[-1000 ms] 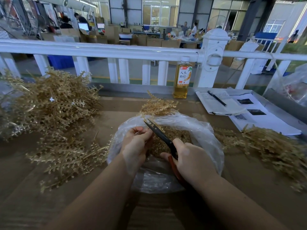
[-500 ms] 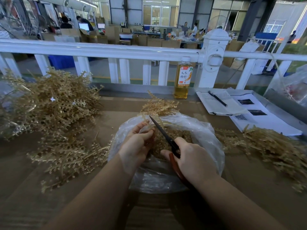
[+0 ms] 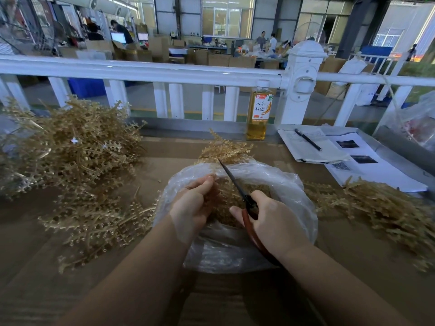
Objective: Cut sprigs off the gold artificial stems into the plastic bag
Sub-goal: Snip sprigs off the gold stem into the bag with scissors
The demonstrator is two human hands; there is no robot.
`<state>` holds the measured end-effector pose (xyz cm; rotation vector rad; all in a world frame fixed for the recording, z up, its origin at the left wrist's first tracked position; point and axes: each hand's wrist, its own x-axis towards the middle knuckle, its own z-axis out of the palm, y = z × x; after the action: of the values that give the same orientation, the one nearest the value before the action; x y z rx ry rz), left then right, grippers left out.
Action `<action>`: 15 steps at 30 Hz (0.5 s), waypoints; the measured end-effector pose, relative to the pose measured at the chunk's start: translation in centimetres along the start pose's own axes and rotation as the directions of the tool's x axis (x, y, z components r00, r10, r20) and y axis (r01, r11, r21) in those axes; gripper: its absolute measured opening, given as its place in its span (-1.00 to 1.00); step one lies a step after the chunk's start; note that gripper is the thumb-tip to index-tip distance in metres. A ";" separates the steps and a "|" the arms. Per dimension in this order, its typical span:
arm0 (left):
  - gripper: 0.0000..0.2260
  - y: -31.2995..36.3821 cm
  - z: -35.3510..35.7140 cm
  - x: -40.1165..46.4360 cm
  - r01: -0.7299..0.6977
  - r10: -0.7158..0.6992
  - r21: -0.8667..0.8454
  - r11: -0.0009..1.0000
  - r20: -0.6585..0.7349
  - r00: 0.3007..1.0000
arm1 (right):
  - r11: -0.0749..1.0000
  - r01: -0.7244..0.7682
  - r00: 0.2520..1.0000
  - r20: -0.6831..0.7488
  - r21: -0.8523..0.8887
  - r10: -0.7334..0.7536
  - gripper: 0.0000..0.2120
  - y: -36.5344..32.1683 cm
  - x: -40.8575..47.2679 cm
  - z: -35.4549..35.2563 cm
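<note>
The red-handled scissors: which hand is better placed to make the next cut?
The right hand. It already grips the red-handled scissors, blades pointing over the clear plastic bag, beside the gold artificial stem that the left hand pinches.

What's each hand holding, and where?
Right hand grips the scissors by their red handles; left hand pinches a gold stem over the plastic bag.

Factory floor or packing workshop. Beyond white railing point(image 3: 146, 71): stacked cardboard boxes point(image 3: 219, 58), workers at benches point(image 3: 267, 41), lit monitors point(image 3: 118, 36), high windows point(image 3: 227, 17). Near side: cardboard-covered worktable point(image 3: 164, 151) heaped with gold artificial stems point(image 3: 70, 147) (bulk piecework), paperwork point(image 3: 313, 147), drink bottle point(image 3: 259, 111).
</note>
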<state>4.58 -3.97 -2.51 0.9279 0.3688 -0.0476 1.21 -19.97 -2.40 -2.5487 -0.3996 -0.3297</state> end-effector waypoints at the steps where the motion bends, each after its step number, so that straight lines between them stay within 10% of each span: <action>1: -0.89 0.0 0.0 0.0 -0.010 0.010 -0.001 1.000 -0.001 1.000 | 1.000 0.001 1.000 0.005 0.000 -0.001 -0.64 0.0 0.0 0.0; 15: -0.85 -0.1 -0.1 -0.1 -0.011 0.011 0.022 1.000 0.014 1.000 | 0.996 0.028 0.999 0.034 -0.090 -0.025 -0.64 -0.1 -0.3 1.0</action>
<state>4.42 -4.04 -2.61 0.9506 0.3510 -0.0480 1.06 -19.39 -3.28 -2.6420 -0.4403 -0.3231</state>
